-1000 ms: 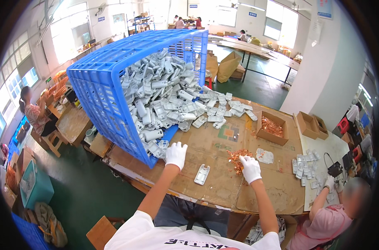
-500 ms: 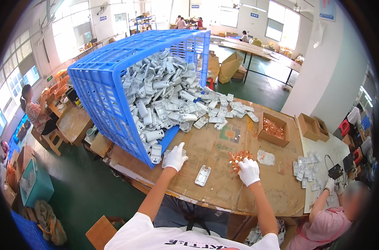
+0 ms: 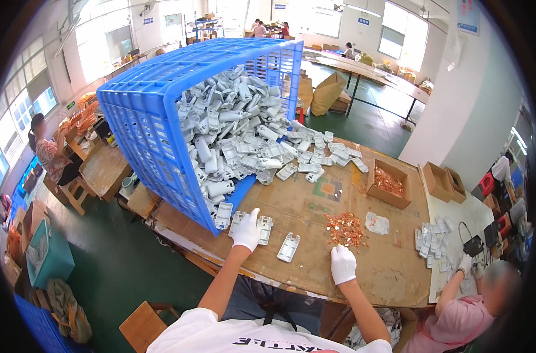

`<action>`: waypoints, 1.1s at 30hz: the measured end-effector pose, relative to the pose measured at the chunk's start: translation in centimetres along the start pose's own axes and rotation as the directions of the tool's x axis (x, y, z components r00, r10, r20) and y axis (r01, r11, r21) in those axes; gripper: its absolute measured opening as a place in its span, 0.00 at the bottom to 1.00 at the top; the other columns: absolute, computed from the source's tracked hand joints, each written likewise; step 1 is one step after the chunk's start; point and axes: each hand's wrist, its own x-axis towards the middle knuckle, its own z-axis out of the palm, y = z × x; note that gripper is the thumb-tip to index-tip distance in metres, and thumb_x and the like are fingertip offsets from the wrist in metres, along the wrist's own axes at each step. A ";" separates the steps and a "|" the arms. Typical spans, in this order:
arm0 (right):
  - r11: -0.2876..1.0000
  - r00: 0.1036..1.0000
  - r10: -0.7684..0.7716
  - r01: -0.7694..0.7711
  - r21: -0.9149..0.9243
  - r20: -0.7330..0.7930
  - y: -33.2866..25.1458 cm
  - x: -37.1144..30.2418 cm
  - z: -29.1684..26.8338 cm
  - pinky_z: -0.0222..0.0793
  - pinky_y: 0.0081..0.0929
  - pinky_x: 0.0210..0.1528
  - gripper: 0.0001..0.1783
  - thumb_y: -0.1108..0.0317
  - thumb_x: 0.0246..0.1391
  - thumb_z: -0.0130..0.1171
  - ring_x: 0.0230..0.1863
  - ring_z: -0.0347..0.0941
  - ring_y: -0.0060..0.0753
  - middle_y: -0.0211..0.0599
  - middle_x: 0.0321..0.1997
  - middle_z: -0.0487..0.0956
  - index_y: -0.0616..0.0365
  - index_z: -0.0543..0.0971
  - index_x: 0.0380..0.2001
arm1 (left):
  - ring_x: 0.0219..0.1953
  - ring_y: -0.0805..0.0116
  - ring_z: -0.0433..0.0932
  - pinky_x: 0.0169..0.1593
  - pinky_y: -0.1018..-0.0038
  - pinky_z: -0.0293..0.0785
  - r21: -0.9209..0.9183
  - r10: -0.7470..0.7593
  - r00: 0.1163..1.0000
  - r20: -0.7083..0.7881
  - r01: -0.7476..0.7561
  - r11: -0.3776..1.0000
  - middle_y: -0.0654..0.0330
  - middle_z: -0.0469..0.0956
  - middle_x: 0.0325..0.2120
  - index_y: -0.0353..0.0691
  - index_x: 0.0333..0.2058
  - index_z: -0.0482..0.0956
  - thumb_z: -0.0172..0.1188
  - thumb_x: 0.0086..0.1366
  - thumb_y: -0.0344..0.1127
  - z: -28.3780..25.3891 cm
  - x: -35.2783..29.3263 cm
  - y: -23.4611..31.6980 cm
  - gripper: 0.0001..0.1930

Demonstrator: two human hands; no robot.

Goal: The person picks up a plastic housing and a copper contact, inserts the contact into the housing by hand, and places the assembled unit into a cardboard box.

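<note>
My left hand (image 3: pixel 247 232), in a white glove, is at the front of the cardboard-covered table with its fingers closed on a white plastic casing (image 3: pixel 265 230). Another such casing (image 3: pixel 237 222) lies against its left side. A single open casing (image 3: pixel 288 247) rests between my hands, hollow side up. My right hand (image 3: pixel 343 265), also gloved, has its fingertips pinched together just in front of a loose pile of small copper-coloured metal pieces (image 3: pixel 344 228). Whatever those fingertips hold is too small to make out.
A tipped blue crate (image 3: pixel 144 112) spills white casings (image 3: pixel 232 129) onto the table. A cardboard box (image 3: pixel 389 183) holds more copper-coloured pieces. Beside the pile is a crumpled translucent piece (image 3: pixel 377 223). At the right, a co-worker (image 3: pixel 462 312) handles parts near grouped casings (image 3: pixel 432 238).
My right hand has drawn back toward me from the copper-coloured pile, its fingers now pinched. My left hand has moved slightly nearer me, and a casing now shows on its right side.
</note>
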 end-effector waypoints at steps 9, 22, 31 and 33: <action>0.970 0.951 0.131 -0.181 0.163 0.279 1.0 3.1 -1.7 0.77 0.38 0.34 0.02 0.72 0.45 0.59 0.34 0.78 0.43 0.40 0.30 0.75 0.53 0.76 0.24 | 0.44 0.45 0.77 0.46 0.53 0.73 0.108 -0.103 0.992 0.079 0.094 0.990 0.46 0.75 0.43 0.49 0.59 0.66 0.47 0.64 0.32 -1.6 -0.9 1.4 0.23; 0.898 0.928 0.152 -0.273 0.344 0.340 2.1 2.3 -1.1 0.74 0.43 0.36 0.05 0.73 0.44 0.60 0.35 0.77 0.49 0.43 0.32 0.77 0.52 0.77 0.27 | 0.45 0.45 0.77 0.48 0.55 0.72 -0.135 -0.040 0.992 0.122 0.057 0.989 0.45 0.77 0.44 0.45 0.57 0.67 0.57 0.61 0.36 0.4 0.1 -1.1 0.24; 0.793 0.927 0.281 -0.369 0.485 0.248 2.3 2.1 -1.2 0.73 0.42 0.37 0.06 0.76 0.43 0.59 0.34 0.76 0.50 0.44 0.31 0.76 0.55 0.75 0.26 | 0.48 0.47 0.77 0.50 0.61 0.73 -0.397 0.049 0.999 0.006 -0.043 0.917 0.45 0.77 0.46 0.41 0.56 0.68 0.57 0.60 0.33 -3.5 -3.0 5.2 0.24; 0.718 0.914 0.353 -0.400 0.569 0.198 2.0 2.0 -1.2 0.72 0.40 0.38 0.08 0.79 0.42 0.57 0.36 0.76 0.49 0.44 0.32 0.77 0.55 0.76 0.28 | 0.49 0.49 0.77 0.51 0.62 0.73 -0.434 0.099 0.995 0.032 -0.075 0.898 0.46 0.77 0.46 0.43 0.56 0.69 0.57 0.59 0.32 -3.4 -4.5 6.2 0.24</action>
